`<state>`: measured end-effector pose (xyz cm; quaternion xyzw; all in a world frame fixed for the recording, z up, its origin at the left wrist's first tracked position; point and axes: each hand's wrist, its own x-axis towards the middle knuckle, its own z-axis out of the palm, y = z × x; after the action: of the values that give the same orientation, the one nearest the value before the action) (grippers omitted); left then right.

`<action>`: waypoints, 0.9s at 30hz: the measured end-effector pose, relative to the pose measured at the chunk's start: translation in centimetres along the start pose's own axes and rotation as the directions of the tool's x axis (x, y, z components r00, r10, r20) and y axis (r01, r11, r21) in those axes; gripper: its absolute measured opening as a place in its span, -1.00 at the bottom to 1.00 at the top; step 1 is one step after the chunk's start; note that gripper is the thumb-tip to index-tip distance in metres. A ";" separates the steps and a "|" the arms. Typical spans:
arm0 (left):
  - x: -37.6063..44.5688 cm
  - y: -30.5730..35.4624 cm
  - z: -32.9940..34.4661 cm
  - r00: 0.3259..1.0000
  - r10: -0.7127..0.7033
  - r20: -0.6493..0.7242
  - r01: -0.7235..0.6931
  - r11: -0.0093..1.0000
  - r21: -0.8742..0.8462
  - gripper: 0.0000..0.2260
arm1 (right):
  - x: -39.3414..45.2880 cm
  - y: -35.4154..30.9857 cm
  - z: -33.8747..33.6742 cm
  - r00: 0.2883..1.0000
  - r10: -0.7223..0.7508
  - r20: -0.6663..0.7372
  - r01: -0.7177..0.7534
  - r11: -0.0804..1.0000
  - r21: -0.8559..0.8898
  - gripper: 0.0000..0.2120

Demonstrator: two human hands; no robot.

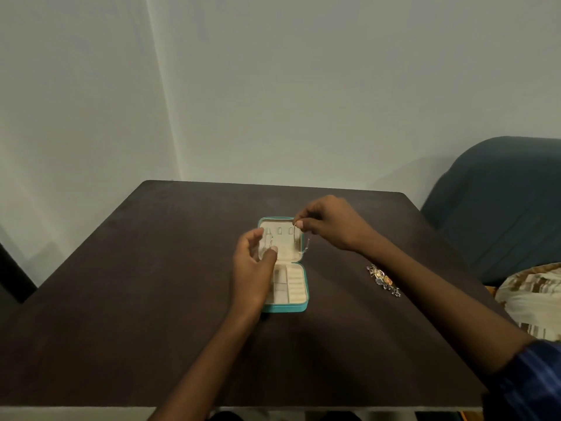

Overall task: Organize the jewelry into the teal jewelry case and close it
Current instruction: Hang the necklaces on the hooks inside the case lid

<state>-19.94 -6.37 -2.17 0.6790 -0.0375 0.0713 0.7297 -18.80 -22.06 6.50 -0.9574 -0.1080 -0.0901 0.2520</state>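
The teal jewelry case (305, 294) lies open in the middle of the dark table, its cream lid panel away from me and its compartment tray toward me. My right hand (331, 224) pinches a thin silver chain (307, 246) at the lid's far right corner; the chain hangs down past the lid's right edge. My left hand (253, 268) hovers over the case's left side with curled fingers, thumb and fingertips close to a fine loop against the lid. A small heap of loose jewelry (383, 281) lies on the table to the right of the case.
The dark wooden table (151, 284) stands against a pale wall. A blue upholstered chair (501, 208) sits at the right, with a striped cushion (534, 299) beside the table's right edge.
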 end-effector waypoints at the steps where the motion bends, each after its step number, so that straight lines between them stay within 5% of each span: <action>1: 0.7 -0.2 -0.2 0.999 0.023 -0.027 -0.022 0.998 0.065 -0.64 | 0.5 0.1 0.2 1.000 0.004 0.008 -0.004 1.000 0.000 -0.86; 8: 5.6 -2.5 -0.4 0.992 -0.128 0.008 0.123 0.970 0.211 -0.34 | 2.6 1.3 2.0 0.997 0.045 0.055 -0.042 0.998 -0.043 -0.85; 22: 8.5 -5.3 1.1 0.969 -0.206 0.134 0.202 0.978 0.042 -0.49 | 4.5 3.0 4.6 0.997 0.030 0.075 -0.022 0.993 -0.113 -0.84; 27: 8.2 -6.1 1.3 0.977 -0.127 0.172 0.117 0.991 0.068 -0.53 | 4.8 3.5 5.6 0.998 0.048 0.049 -0.041 0.991 -0.131 -0.86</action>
<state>-10.83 -7.62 -6.89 0.7045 -0.0579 -0.0326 0.7066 -12.65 -21.43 1.19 -0.9760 -0.0871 -0.0665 0.1883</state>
